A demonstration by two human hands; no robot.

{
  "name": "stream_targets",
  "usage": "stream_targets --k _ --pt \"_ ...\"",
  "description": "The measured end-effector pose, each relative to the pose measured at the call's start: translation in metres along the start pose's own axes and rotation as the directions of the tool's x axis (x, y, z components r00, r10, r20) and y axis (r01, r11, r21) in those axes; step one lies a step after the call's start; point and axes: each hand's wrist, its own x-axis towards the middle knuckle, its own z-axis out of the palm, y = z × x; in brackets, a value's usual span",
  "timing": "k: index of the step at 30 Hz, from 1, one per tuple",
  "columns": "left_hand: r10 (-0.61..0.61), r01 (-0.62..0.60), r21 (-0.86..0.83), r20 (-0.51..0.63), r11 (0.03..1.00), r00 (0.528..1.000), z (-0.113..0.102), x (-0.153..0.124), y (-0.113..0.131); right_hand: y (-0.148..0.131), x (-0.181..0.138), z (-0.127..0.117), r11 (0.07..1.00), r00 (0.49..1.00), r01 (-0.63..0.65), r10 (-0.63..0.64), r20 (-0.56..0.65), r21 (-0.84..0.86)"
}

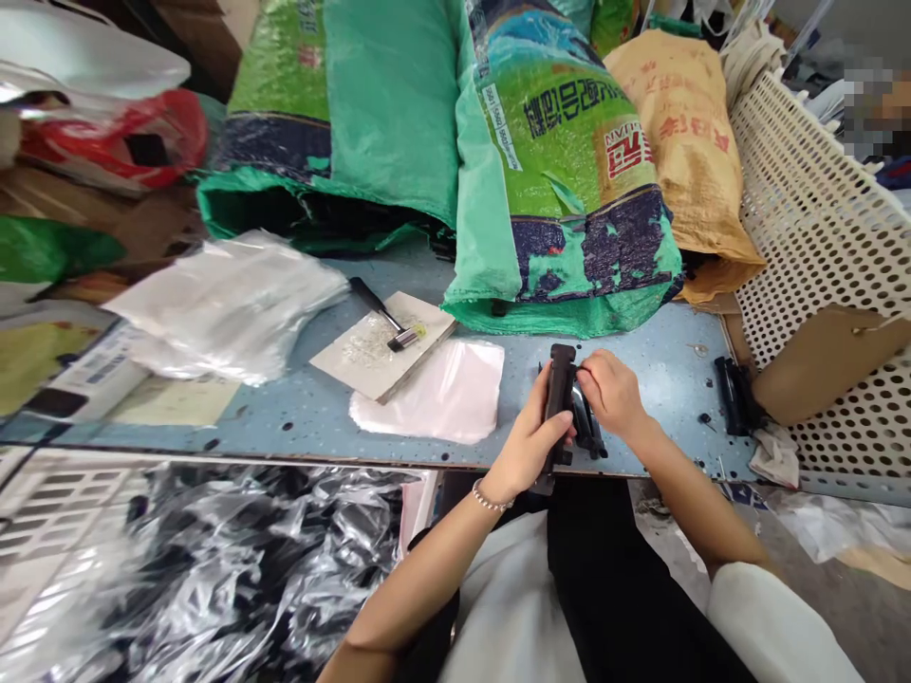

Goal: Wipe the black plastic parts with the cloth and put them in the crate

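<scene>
Blue speckled surface, green woven sacks beyond the hands. Black plastic part stands upright just past the near edge. Left hand grasps its lower half from the left; right hand pinches a shiny insert at its right side. Judgement: keep the left grip firm and steady, seat the insert squarely. White sheet left of the left hand.

left hand grips black part | right hand touches it | blue table
</scene>
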Motion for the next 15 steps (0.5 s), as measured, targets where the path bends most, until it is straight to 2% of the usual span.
stream_targets --k 2,4,6,8,10,12,15 --pt "0.101 -0.096 0.123 -0.028 0.988 0.995 -0.001 -0.003 -0.004 -0.005 -0.001 0.006 0.965 0.988 -0.153 0.148 0.040 0.213" --pt "0.185 -0.169 0.216 -0.055 0.962 0.981 -0.004 -0.002 -0.006 -0.012 -0.006 0.012 0.850 0.942 -0.336 0.307 0.136 0.406" --pt "0.188 -0.166 0.211 -0.089 0.963 0.978 -0.010 0.001 -0.003 -0.017 -0.015 0.016 0.786 0.911 -0.411 0.333 0.243 0.463" --pt "0.135 -0.115 0.139 -0.140 0.983 0.981 -0.016 0.005 0.003 -0.023 -0.025 0.016 0.871 0.933 -0.316 0.214 0.290 0.376" --pt "0.098 -0.081 0.097 -0.186 0.992 0.978 -0.022 0.008 0.010 -0.029 -0.037 0.016 0.975 0.956 -0.100 0.039 0.292 0.197" --pt "0.103 -0.081 0.107 -0.210 0.991 0.972 -0.024 0.010 0.015 -0.034 -0.045 0.016 0.996 0.950 0.092 -0.094 0.296 0.023" --pt "0.135 -0.104 0.134 -0.246 0.986 0.960 -0.023 0.009 0.019 -0.036 -0.048 0.016 0.969 0.933 0.228 -0.188 0.308 -0.099"
